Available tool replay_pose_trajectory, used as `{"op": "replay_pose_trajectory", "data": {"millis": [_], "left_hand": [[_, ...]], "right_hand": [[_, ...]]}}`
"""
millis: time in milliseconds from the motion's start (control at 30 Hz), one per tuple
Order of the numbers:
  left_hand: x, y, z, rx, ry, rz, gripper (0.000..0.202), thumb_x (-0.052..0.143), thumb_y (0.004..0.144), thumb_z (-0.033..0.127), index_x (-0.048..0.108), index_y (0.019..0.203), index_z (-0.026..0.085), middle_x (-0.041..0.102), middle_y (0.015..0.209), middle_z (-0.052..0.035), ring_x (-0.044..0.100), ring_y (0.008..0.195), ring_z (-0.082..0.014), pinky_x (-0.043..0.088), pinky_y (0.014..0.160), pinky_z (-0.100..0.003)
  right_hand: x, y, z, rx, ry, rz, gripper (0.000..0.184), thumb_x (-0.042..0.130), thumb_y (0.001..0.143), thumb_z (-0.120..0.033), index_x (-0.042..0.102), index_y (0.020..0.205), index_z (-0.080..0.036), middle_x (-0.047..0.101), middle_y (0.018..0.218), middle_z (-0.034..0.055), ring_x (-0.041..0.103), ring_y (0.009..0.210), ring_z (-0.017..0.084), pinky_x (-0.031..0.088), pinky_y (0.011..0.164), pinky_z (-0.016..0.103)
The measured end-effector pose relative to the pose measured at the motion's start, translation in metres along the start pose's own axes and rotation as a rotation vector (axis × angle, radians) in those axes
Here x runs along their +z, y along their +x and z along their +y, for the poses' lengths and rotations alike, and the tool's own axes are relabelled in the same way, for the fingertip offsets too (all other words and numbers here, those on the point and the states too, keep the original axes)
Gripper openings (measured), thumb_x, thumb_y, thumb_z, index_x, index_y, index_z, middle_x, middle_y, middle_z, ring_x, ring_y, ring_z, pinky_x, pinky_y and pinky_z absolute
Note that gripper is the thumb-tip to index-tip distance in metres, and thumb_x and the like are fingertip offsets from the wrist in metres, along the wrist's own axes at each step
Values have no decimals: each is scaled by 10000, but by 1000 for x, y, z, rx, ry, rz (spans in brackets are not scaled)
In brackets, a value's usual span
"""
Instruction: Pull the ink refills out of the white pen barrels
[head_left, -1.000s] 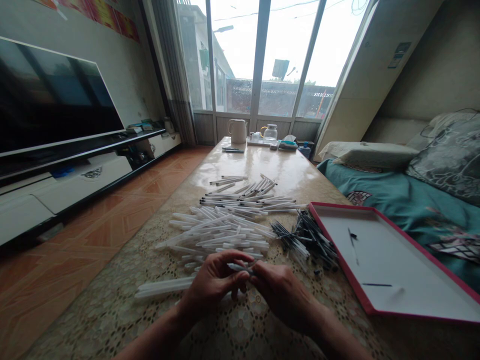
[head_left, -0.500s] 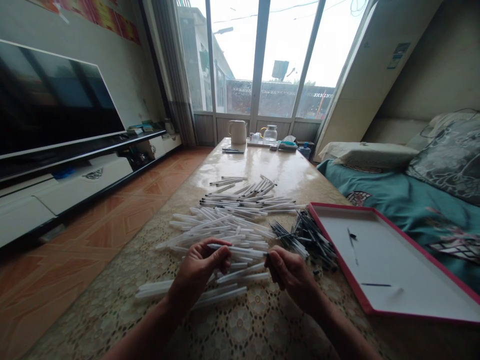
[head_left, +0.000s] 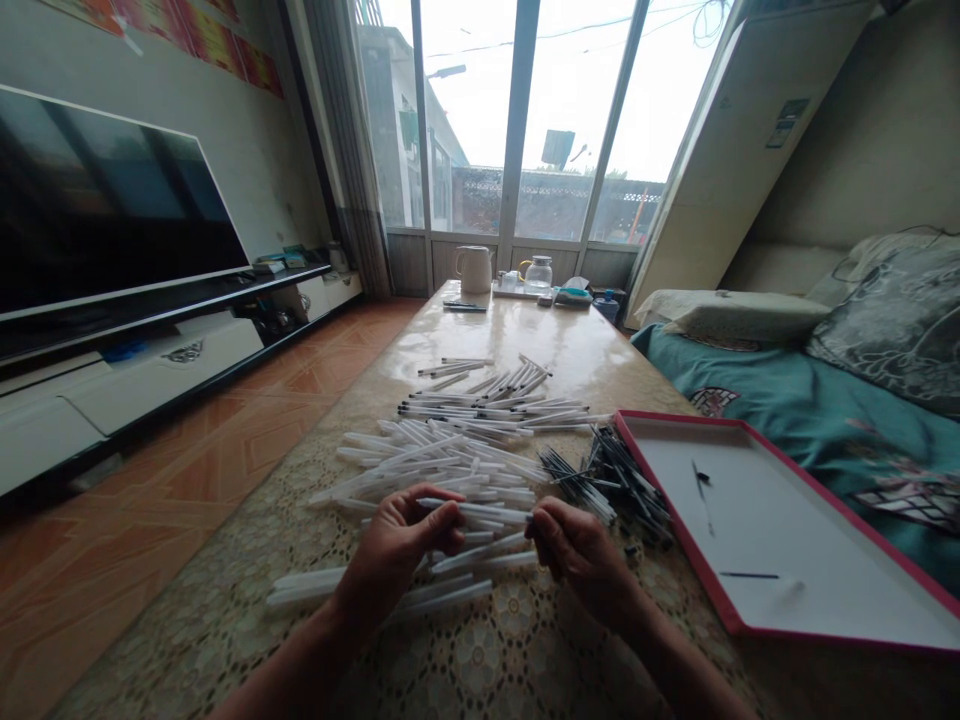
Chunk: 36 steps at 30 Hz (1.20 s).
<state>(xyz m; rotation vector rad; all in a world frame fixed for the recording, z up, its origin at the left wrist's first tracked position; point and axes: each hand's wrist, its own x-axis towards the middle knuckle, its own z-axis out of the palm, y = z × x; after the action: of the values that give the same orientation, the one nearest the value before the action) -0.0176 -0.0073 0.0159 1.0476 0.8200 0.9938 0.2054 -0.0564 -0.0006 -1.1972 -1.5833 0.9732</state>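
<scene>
My left hand and my right hand are both closed on the two ends of one clear pen barrel, held level just above the table. Under and beyond it lies a heap of clear pen barrels. Further back is a row of pens with dark tips. A pile of thin dark refills lies to the right of my right hand.
A white tray with a red rim sits at the right with two loose refills in it. The table has a lace-patterned cover. A jug and a glass teapot stand at the far end. A sofa is on the right, a television on the left.
My hands have drawn apart from a tight clasp; a clear barrel now spans between them. The view has tipped slightly.
</scene>
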Motion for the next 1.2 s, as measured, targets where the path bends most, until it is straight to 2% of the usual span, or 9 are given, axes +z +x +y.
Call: {"op": "replay_pose_trajectory", "data": {"millis": [167, 300, 367, 533, 700, 900, 1000, 1067, 1200], "left_hand": [[0, 2, -3, -15, -50, 31, 294, 830, 641, 351, 691, 789, 138, 688, 551, -7, 594, 476, -87, 460, 482, -160], [-1, 4, -3, -13, -82, 29, 299, 841, 624, 347, 691, 777, 138, 686, 545, -2, 601, 477, -85, 464, 476, -150], [-1, 4, -3, -9, -79, 25, 294, 841, 626, 341, 693, 780, 139, 684, 543, 0, 607, 484, -86, 465, 477, -147], [0, 3, -1, -12, -32, 26, 291, 832, 639, 346, 696, 788, 136, 684, 550, -3, 608, 486, -88, 473, 484, -154], [-1, 2, -2, 2, -41, 39, 284, 833, 638, 345, 696, 787, 145, 691, 571, 2, 618, 505, -91, 481, 493, -156], [-2, 3, -4, -6, -7, 12, 278, 815, 666, 344, 696, 807, 137, 691, 552, -11, 606, 486, -92, 470, 490, -161], [-1, 3, -4, -1, -16, 19, 272, 815, 665, 344, 693, 798, 141, 689, 555, -6, 606, 489, -92, 468, 491, -162], [-1, 3, -4, 4, -20, 18, 268, 817, 663, 340, 693, 796, 142, 689, 559, -4, 607, 493, -93, 472, 497, -165], [-1, 2, -3, -1, -4, 13, 272, 814, 666, 342, 693, 804, 141, 687, 550, -8, 600, 483, -95, 468, 494, -168]], "right_hand": [[0, -2, -7, -45, -54, 26, 283, 463, 950, -384, 553, 783, -174, 563, 632, -10, 527, 530, 104, 414, 519, 212], [2, -2, -9, -73, -45, 92, 170, 560, 901, -336, 578, 950, -175, 616, 743, 10, 601, 643, 132, 470, 615, 235], [2, -2, -8, -57, -64, 104, 189, 527, 919, -353, 575, 945, -172, 618, 720, 8, 582, 592, 122, 455, 573, 224], [1, -2, -4, -35, -149, 73, 367, 377, 979, -389, 528, 721, -177, 522, 553, -29, 431, 420, 76, 347, 439, 195], [1, -2, -4, -36, -72, 76, 185, 499, 932, -358, 543, 930, -178, 563, 656, -21, 502, 507, 93, 395, 476, 186], [1, -1, -1, -60, -131, 46, 333, 398, 974, -370, 523, 729, -180, 534, 597, -24, 461, 449, 73, 355, 438, 177], [1, -1, -2, -51, -103, 61, 197, 484, 938, -360, 551, 906, -178, 554, 644, -28, 480, 475, 81, 377, 453, 177], [2, -1, -2, -38, -99, 61, 207, 487, 936, -370, 554, 950, -175, 563, 633, -29, 470, 458, 80, 369, 444, 178], [2, -1, -1, -57, -174, 52, 379, 365, 980, -396, 548, 733, -174, 538, 539, -25, 428, 410, 74, 336, 432, 186]]}}
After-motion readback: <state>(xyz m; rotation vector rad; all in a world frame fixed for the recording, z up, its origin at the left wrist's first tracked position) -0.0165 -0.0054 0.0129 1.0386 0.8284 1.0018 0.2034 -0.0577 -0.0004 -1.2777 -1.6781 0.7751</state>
